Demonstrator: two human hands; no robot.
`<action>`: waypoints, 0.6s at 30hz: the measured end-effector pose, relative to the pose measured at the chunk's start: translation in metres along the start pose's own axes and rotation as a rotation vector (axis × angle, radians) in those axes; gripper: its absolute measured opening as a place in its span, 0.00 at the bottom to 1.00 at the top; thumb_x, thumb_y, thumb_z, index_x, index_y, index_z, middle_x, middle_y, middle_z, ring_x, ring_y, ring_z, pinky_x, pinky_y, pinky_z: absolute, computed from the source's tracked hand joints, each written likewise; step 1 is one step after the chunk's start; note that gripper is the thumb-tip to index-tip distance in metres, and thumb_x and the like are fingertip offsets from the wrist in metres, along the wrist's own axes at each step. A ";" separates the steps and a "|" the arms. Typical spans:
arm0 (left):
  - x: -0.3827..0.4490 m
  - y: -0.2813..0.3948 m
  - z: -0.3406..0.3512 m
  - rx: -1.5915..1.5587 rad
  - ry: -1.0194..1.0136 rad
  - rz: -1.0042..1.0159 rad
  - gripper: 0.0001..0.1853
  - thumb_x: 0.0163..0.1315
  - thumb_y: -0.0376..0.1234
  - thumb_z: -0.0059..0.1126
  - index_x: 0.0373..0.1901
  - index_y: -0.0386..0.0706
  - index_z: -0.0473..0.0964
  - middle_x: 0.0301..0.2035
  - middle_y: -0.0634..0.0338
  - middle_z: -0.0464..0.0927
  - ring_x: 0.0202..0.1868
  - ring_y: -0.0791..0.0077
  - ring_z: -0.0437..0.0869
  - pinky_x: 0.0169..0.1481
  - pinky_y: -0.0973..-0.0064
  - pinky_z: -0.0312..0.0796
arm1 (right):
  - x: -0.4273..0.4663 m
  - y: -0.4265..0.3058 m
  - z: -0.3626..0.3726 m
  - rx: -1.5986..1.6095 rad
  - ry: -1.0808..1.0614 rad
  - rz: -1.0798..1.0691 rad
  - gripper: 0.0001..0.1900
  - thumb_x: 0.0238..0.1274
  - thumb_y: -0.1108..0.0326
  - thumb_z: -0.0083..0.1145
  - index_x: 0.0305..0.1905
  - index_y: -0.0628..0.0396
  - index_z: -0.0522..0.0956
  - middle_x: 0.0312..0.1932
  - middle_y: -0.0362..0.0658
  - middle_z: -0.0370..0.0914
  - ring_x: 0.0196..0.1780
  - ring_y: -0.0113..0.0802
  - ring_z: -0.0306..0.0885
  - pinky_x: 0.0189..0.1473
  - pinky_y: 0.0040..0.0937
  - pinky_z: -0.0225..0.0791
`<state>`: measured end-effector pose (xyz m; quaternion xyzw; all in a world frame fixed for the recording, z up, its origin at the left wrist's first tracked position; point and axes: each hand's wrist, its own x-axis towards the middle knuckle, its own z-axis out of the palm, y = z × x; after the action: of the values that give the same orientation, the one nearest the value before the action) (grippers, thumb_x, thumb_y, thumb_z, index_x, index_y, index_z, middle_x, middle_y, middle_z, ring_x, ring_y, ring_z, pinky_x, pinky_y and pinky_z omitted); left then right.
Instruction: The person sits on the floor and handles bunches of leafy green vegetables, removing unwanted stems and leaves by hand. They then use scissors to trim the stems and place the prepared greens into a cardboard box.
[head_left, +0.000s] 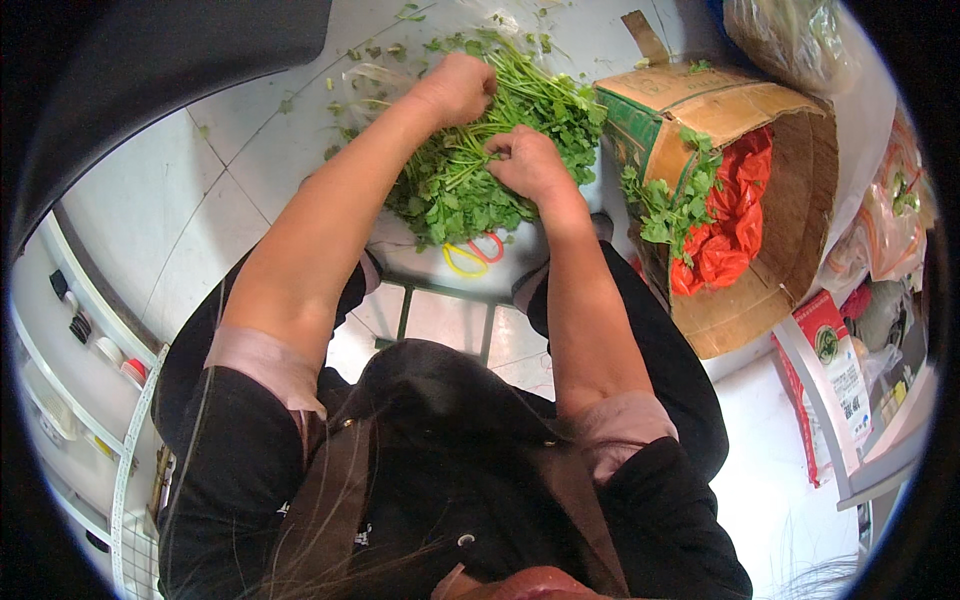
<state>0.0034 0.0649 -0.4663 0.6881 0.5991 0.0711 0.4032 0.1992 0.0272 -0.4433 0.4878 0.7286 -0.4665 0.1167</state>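
Observation:
A large heap of cilantro (465, 199), leafy with pale green stems, lies on the tiled floor before me. My left hand (459, 88) is curled at the heap's upper part, over the stems; what its fingers hold is hidden. Lower and to the right, my right hand (525, 165) pinches cilantro stems between thumb and fingers. Scissors with one yellow and one red handle loop (466, 260) stick out from under the heap's near edge, their blades hidden. Clear plastic film (367, 82) lies beside the heap at the upper left.
At right an open cardboard box (787, 187) lined with a red plastic bag (724, 225) has cilantro sprigs (675, 202) over its edge. A red and white package (832, 375) stands by a shelf at far right. Metal shelving (135, 435) is at left. Loose leaves are scattered on the floor.

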 end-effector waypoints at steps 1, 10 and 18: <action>0.001 0.003 0.004 0.071 -0.028 0.026 0.11 0.53 0.31 0.61 0.39 0.40 0.83 0.36 0.46 0.85 0.41 0.48 0.87 0.49 0.58 0.78 | 0.000 -0.001 0.000 0.005 0.006 0.007 0.13 0.49 0.62 0.68 0.44 0.42 0.88 0.44 0.52 0.80 0.51 0.51 0.80 0.56 0.44 0.74; -0.001 0.001 0.013 -0.009 0.093 -0.175 0.10 0.56 0.32 0.61 0.39 0.41 0.84 0.38 0.46 0.85 0.41 0.48 0.86 0.49 0.58 0.78 | 0.000 0.001 -0.001 0.016 0.001 -0.014 0.14 0.48 0.63 0.67 0.43 0.45 0.88 0.44 0.52 0.81 0.51 0.51 0.81 0.55 0.44 0.74; -0.017 -0.031 -0.031 -0.799 0.225 -0.362 0.07 0.66 0.33 0.60 0.38 0.38 0.78 0.34 0.58 0.86 0.35 0.76 0.87 0.41 0.73 0.76 | -0.002 -0.012 -0.016 0.157 -0.068 0.114 0.18 0.46 0.56 0.65 0.44 0.46 0.88 0.43 0.53 0.84 0.50 0.51 0.82 0.56 0.40 0.75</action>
<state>-0.0437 0.0630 -0.4589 0.3506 0.6755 0.2992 0.5756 0.1953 0.0375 -0.4264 0.5200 0.6563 -0.5312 0.1291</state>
